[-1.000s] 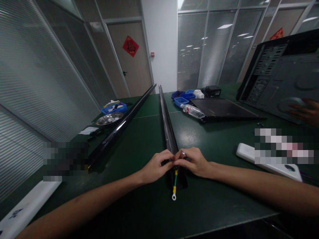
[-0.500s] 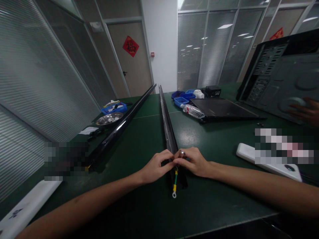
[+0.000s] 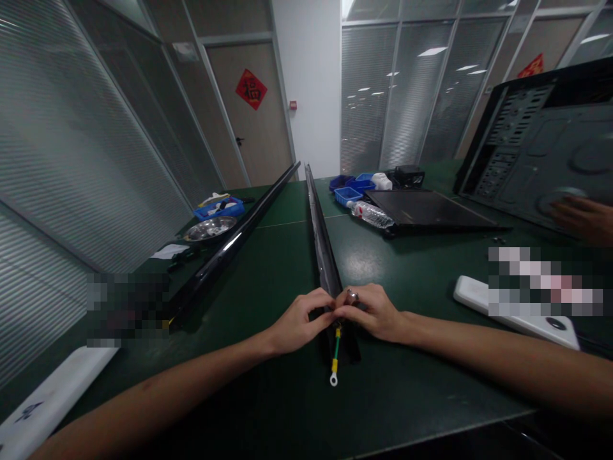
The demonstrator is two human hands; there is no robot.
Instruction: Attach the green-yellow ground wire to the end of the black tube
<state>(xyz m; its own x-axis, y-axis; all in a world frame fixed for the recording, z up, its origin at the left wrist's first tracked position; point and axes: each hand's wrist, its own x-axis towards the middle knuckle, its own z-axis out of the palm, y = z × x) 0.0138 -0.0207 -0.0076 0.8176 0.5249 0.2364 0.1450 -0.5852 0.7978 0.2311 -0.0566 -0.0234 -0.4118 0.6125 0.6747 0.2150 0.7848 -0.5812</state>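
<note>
My left hand (image 3: 306, 321) and my right hand (image 3: 371, 312) meet, fingertips pinched together, over the near end of a long dark metal rail (image 3: 326, 255). Just below the fingertips, a short green wire (image 3: 336, 351) with yellow sleeves extends toward me and ends in a silver ring terminal (image 3: 334, 379). Its upper end is hidden at the fingers. A small shiny metal piece (image 3: 352, 296) shows at my right hand's fingers; whether it is worn or held I cannot tell. What the fingertips pinch is covered.
A second dark rail (image 3: 234, 239) lies to the left, near a metal bowl (image 3: 211, 228) and blue bin (image 3: 220, 209). Rightward are a plastic bottle (image 3: 371, 214), black panel (image 3: 431, 211), white device (image 3: 514, 313) and large black metal case (image 3: 536, 147), touched by another person's hand (image 3: 587, 214).
My hands stay almost in place, and the wire's ring end has shifted slightly toward me. At the right, the other person's hand has moved a little lower on the case.
</note>
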